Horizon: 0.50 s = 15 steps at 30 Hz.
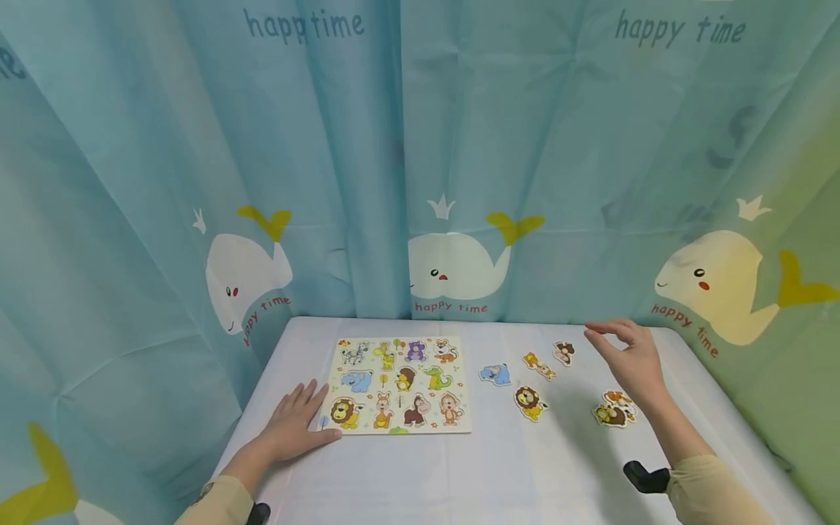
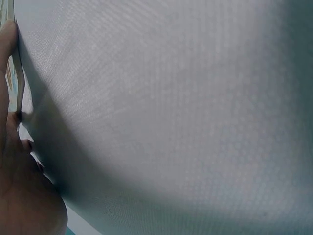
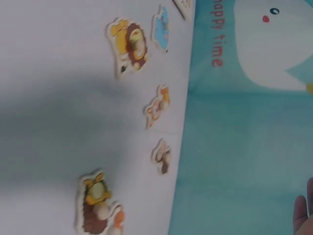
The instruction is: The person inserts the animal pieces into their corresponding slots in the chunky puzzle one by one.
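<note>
A cream puzzle board [image 1: 400, 430] printed with several animals lies flat on the white table. My left hand [image 1: 295, 426] rests at its left edge, fingers spread and thumb on the lower left corner. In the left wrist view, part of that hand [image 2: 29, 200] shows beside the board's edge. My right hand [image 1: 633, 361] is raised above the table's right side, thumb and forefinger bent toward each other, with nothing visible between them. Nearest it are a brown animal piece [image 1: 564, 353] and a hedgehog piece [image 1: 610, 415] overlapping an orange-and-white piece [image 1: 618, 397].
Between board and right hand lie a blue elephant piece [image 1: 495, 374], a lion piece [image 1: 529, 403] and an orange animal piece [image 1: 539, 366]. Pale knobs show on some pieces in the right wrist view. A blue whale-print curtain [image 1: 459, 146] hangs behind the white table [image 1: 499, 474].
</note>
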Available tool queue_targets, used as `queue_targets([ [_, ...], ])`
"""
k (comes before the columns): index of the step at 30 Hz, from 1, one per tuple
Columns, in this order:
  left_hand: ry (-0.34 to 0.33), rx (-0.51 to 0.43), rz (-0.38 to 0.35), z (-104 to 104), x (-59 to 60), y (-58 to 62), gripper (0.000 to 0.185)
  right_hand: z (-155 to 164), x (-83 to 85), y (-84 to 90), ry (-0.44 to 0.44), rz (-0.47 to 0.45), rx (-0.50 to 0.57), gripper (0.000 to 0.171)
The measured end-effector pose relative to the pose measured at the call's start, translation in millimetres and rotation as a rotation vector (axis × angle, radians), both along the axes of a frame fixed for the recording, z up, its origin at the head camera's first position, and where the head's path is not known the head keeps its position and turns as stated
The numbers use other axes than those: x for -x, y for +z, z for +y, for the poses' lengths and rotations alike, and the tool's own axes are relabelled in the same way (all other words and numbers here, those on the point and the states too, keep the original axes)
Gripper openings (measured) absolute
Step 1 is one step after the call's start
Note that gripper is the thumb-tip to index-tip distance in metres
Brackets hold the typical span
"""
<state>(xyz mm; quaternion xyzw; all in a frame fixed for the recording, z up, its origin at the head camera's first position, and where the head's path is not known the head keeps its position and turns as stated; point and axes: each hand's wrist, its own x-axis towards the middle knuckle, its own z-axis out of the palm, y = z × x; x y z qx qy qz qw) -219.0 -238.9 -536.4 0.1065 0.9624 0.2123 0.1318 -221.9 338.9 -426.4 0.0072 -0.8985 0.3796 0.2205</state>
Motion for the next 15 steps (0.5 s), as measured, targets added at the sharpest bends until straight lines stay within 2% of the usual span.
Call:
queue_targets([
  [15, 0.004, -0.011, -0.001, 0.6, -0.6, 1.3, 0.108, 29.4, -20.5, -21.8, -0.089, -0.028, -0.014, 0.032],
])
